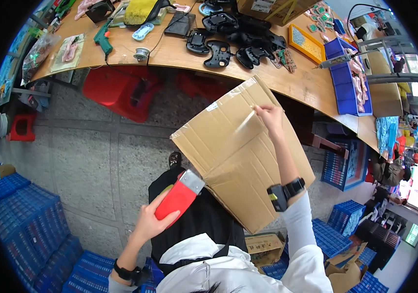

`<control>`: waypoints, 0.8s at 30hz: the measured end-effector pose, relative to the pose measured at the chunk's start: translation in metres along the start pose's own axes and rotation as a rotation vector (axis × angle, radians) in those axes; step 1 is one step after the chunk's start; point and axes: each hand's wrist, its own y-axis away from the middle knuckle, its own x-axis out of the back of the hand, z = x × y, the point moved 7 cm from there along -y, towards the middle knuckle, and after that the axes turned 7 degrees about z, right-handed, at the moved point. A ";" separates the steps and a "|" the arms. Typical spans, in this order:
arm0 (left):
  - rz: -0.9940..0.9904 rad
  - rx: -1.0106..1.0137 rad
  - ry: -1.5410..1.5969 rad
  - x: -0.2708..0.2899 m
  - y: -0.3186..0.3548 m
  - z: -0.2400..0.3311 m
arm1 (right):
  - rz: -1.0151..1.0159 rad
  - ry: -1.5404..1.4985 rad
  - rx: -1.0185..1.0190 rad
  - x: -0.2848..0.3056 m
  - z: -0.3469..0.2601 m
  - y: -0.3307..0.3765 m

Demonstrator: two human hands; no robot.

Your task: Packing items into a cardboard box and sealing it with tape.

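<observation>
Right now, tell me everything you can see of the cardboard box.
The cardboard box is plain brown corrugated board, folded flat, with creases and clear tape strips. It is tilted over the person's lap, below the wooden workbench. The right hand pinches a tape strip near its upper edge. The left hand holds a red tape dispenser against its lower left corner.

You are in a small assembly workshop: the long wooden workbench (287, 83) carries black game controller shells (240, 36), a glue gun (103, 39), circuit boards (283, 57) and a blue parts bin (344, 78). Blue plastic crates (28, 229) stack up on the stone floor (96, 161) (red stools (121, 93) wait under the bench).
</observation>
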 end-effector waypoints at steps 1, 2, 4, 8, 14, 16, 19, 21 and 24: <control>0.001 0.009 0.005 -0.004 -0.010 -0.003 | 0.063 0.174 0.035 -0.006 -0.003 -0.009; 0.024 0.029 -0.001 -0.007 -0.020 -0.007 | 0.056 0.179 0.040 -0.012 -0.006 -0.012; 0.070 0.023 -0.045 -0.009 -0.033 -0.021 | 0.121 0.150 0.102 -0.017 -0.014 -0.014; 0.038 0.039 -0.110 -0.006 -0.043 -0.037 | 0.214 0.196 0.293 -0.024 -0.013 -0.002; 0.041 0.044 -0.134 -0.005 -0.051 -0.042 | 0.335 0.363 0.471 -0.029 -0.012 0.014; 0.045 0.041 -0.138 -0.005 -0.051 -0.045 | 0.305 0.335 0.413 -0.029 -0.011 0.014; 0.045 0.041 -0.143 -0.007 -0.053 -0.047 | 0.405 0.446 0.474 -0.026 -0.016 0.021; 0.038 0.043 -0.143 -0.011 -0.053 -0.049 | 0.534 0.588 0.590 -0.020 -0.022 0.026; 0.091 0.039 -0.098 -0.008 -0.051 -0.052 | 0.508 0.605 0.423 -0.015 -0.014 0.013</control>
